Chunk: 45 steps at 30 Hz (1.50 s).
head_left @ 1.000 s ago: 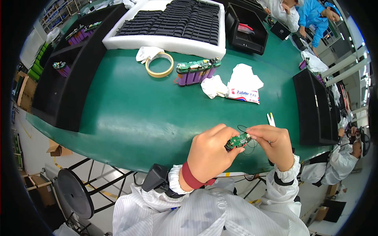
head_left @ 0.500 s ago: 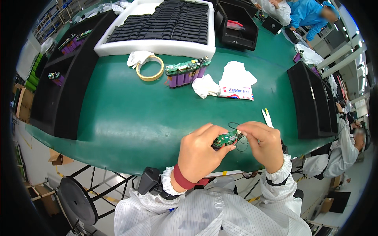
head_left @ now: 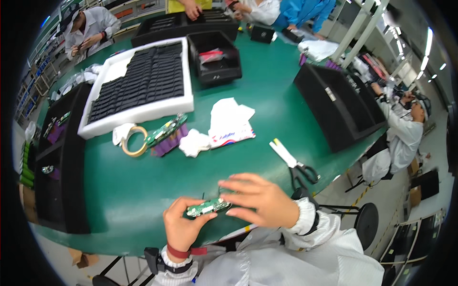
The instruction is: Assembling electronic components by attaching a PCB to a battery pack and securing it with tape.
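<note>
My left hand point(head_left: 183, 221) grips a small green circuit board assembly point(head_left: 208, 207) between thumb and fingers, low over the near edge of the table. To its right, my right hand point(head_left: 260, 200) has its fingers stretched and spread, the tips close to the board's right end. A thin dark wire shows near those fingertips; whether they touch it is unclear. Whatever lies under the board is hidden by my left hand. Farther off stands a battery pack point(head_left: 167, 138) of purple cells topped with a green board. Black-handled scissors point(head_left: 296, 170) lie beyond my right hand.
A roll of tape point(head_left: 135, 141), crumpled white tissue point(head_left: 194, 143) and a white packet point(head_left: 232, 136) lie mid-table. Behind them sits a white foam tray point(head_left: 186, 102) of black parts. Black bins point(head_left: 329, 112) flank the table on both sides. Co-workers stand around.
My view has swung right, so the table things appear shifted left. My right hand has opened from a pinch at the board's end and drawn slightly off. The left still holds the board.
</note>
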Tool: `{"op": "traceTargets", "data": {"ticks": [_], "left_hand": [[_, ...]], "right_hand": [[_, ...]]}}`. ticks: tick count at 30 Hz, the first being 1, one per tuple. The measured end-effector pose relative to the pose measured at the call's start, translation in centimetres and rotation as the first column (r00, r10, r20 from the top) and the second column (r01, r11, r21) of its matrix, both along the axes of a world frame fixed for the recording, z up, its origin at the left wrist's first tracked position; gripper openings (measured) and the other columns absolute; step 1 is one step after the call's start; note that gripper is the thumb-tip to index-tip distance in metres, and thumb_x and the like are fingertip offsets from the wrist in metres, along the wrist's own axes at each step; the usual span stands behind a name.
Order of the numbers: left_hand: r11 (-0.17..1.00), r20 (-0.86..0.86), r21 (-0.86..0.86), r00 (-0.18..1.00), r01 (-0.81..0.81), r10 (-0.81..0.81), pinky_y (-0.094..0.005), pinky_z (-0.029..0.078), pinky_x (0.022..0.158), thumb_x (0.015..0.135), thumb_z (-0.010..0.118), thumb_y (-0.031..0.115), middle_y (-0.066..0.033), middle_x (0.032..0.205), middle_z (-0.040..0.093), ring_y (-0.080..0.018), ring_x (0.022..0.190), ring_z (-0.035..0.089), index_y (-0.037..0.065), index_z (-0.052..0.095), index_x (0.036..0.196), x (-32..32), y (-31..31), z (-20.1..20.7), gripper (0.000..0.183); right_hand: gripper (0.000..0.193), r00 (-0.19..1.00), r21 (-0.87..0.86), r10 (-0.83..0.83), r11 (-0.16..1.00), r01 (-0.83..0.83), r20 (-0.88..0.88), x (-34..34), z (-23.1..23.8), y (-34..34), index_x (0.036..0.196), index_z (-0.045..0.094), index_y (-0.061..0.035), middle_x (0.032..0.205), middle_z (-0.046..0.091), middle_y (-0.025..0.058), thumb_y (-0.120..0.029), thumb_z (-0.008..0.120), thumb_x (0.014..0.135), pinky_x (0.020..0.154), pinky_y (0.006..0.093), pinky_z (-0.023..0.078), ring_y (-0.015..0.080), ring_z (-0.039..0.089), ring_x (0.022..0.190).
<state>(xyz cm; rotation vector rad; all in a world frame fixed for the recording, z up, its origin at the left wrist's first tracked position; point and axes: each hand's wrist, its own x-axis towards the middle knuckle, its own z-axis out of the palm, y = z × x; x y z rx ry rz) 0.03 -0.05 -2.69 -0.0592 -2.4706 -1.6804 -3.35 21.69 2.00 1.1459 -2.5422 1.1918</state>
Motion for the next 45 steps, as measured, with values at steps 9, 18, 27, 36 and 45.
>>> {"op": "traceTargets", "data": {"ticks": [9, 18, 27, 36, 45], "left_hand": [[0.954, -0.259, -0.275, 0.946, 0.122, -0.195, -0.0413, 0.046, 0.095, 0.062, 0.087, 0.01, -0.0142, 0.116, 0.066, -0.0338, 0.11, 0.061, 0.003, 0.068, 0.111, -0.4, 0.1, 3.3, 0.053], [0.885, -0.098, -0.436, 0.969, 0.161, -0.224, -0.0303, 0.049, 0.066, 0.08, 0.075, 0.008, -0.0146, 0.09, 0.07, -0.0224, 0.071, 0.062, 0.001, 0.07, 0.107, -2.1, 2.4, 3.1, 0.029], [0.881, -0.142, -0.468, 0.99, -0.075, 0.008, -0.0277, 0.045, 0.06, 0.085, 0.072, 0.007, -0.0099, 0.081, 0.066, -0.0159, 0.065, 0.058, 0.0, 0.069, 0.109, -2.5, 2.7, 1.5, 0.025], [0.626, -0.401, -0.743, 0.907, -0.239, -0.129, -0.0373, 0.035, 0.107, 0.089, 0.068, 0.012, -0.0177, 0.13, 0.059, -0.0278, 0.124, 0.053, 0.002, 0.058, 0.128, -0.1, 3.9, 3.6, 0.041], [0.706, 0.499, 0.151, 0.563, 0.692, -0.659, -0.0367, 0.049, 0.092, 0.088, 0.073, 0.026, -0.0182, 0.131, 0.052, -0.0273, 0.113, 0.057, -0.001, 0.041, 0.136, 9.3, 13.8, -6.4, 0.064]], "right_hand": [[0.02, 0.899, -0.201, -0.351, 0.891, 0.406, 0.26, 1.8, -1.8, 3.5, 0.105, 0.069, 0.0008, 0.106, 0.07, 0.0149, -0.003, 0.067, 0.086, 0.087, 0.0361, 0.05, 0.0292, 0.065, 0.098], [0.012, 0.765, -0.316, -0.524, 0.704, 0.636, 0.373, 4.4, -2.2, 6.7, 0.1, 0.068, 0.0017, 0.095, 0.069, 0.0091, -0.003, 0.065, 0.089, 0.078, 0.0268, 0.049, 0.0161, 0.064, 0.087], [0.018, 0.498, -0.319, -0.723, 0.386, 0.866, 0.478, 9.7, -3.4, 16.3, 0.107, 0.067, 0.0023, 0.099, 0.069, 0.0041, -0.011, 0.062, 0.096, 0.083, 0.0227, 0.045, 0.0093, 0.06, 0.089], [0.019, 0.618, -0.126, -0.726, 0.612, 0.781, 0.302, 9.6, -5.5, 19.2, 0.104, 0.067, 0.0023, 0.1, 0.068, 0.0093, -0.008, 0.066, 0.088, 0.082, 0.0296, 0.047, 0.019, 0.06, 0.089], [0.034, 0.804, 0.506, -0.578, 0.655, 0.561, -0.142, 1.9, -5.7, 18.7, 0.091, 0.059, 0.0118, 0.095, 0.064, 0.0254, -0.014, 0.069, 0.072, 0.078, 0.0433, 0.052, 0.0383, 0.062, 0.086]]}}
